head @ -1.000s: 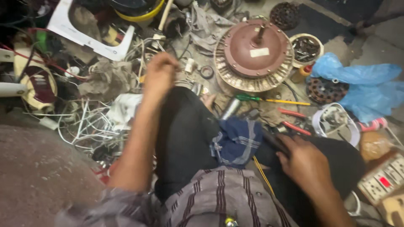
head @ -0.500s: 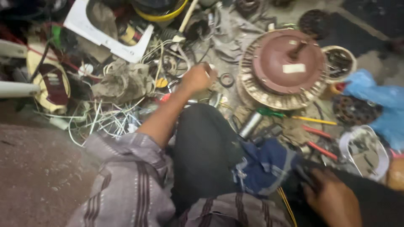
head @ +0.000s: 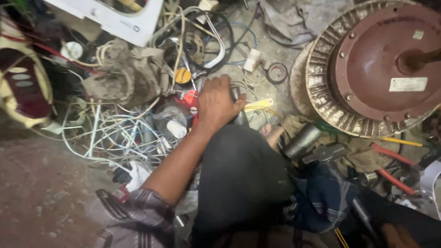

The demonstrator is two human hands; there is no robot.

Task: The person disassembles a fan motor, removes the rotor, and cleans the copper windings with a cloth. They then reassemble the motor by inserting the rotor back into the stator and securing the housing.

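The left hand (head: 217, 104) lay knuckles-up on the clutter, fingers curled around a dark metal piece (head: 239, 117) beside the knee (head: 243, 160). White wires (head: 115, 133) sprawled to its left, a fan motor (head: 381, 69) to its right. Only a sliver of the right hand (head: 398, 236) showed; its grip could not be told.

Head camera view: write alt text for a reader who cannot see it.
A person's left hand reaches into tangled white wires and small parts on a dirty floor, fingers curled on a dark object. A round maroon ribbed metal motor housing lies to the right, red-handled pliers below it.
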